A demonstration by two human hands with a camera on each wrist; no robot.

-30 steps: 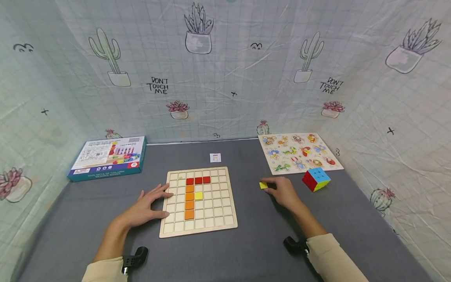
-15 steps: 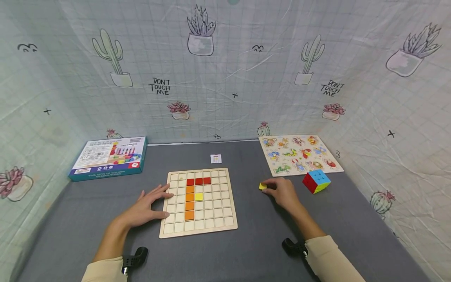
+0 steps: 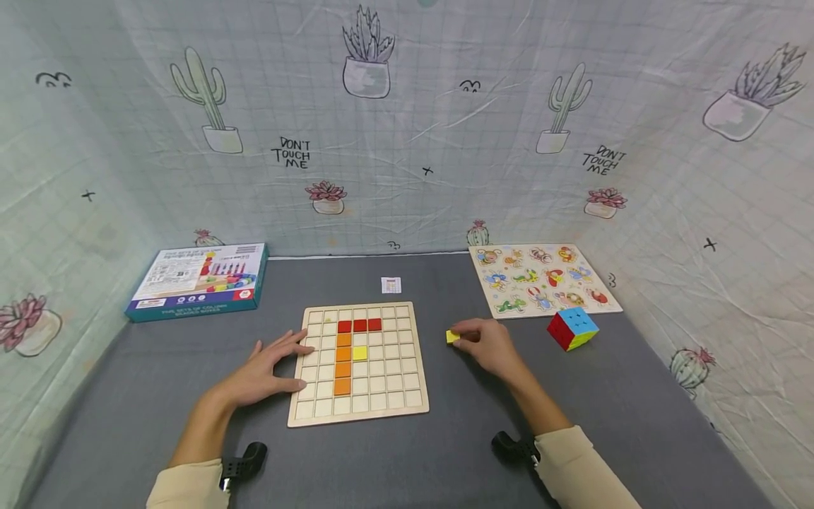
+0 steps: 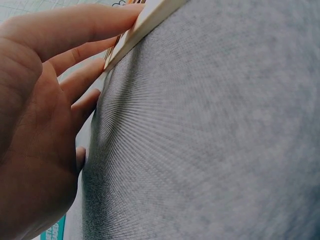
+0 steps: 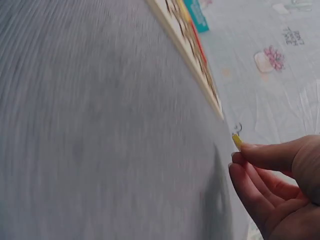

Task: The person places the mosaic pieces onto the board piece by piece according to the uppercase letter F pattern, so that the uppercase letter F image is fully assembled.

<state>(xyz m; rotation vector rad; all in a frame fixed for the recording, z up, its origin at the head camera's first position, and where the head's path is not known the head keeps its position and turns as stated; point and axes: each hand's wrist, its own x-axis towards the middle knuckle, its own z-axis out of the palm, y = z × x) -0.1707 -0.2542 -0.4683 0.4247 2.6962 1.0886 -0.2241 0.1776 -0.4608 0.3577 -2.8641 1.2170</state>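
Observation:
A wooden grid board [image 3: 378, 403] lies in front of me, its squares framed by raised lines. Three red tiles [image 3: 360, 325] form a row near its top. Below their left end runs a column of orange tiles [image 3: 343, 369], and one yellow tile [image 3: 360, 353] sits to the right of that column. My left hand [image 3: 261, 375] rests on the board's left edge with thumb and fingers spread. To the right of the board, my right hand [image 3: 488, 346] pinches another yellow tile [image 3: 452, 337] between thumb and fingertips; the right wrist view shows its yellow edge [image 5: 237, 141] too.
At the back left lies a teal game box [image 3: 197, 281]. A small printed card [image 3: 391, 285] is behind the board. On the right are a wooden insect puzzle board [image 3: 543, 279] and a puzzle cube [image 3: 572, 329]. A patterned cloth [image 3: 407, 127] walls the table.
My right hand has moved left toward the board, carrying the pinched yellow tile. The left hand has stayed on the board's left edge, and the tiles on the board have not moved.

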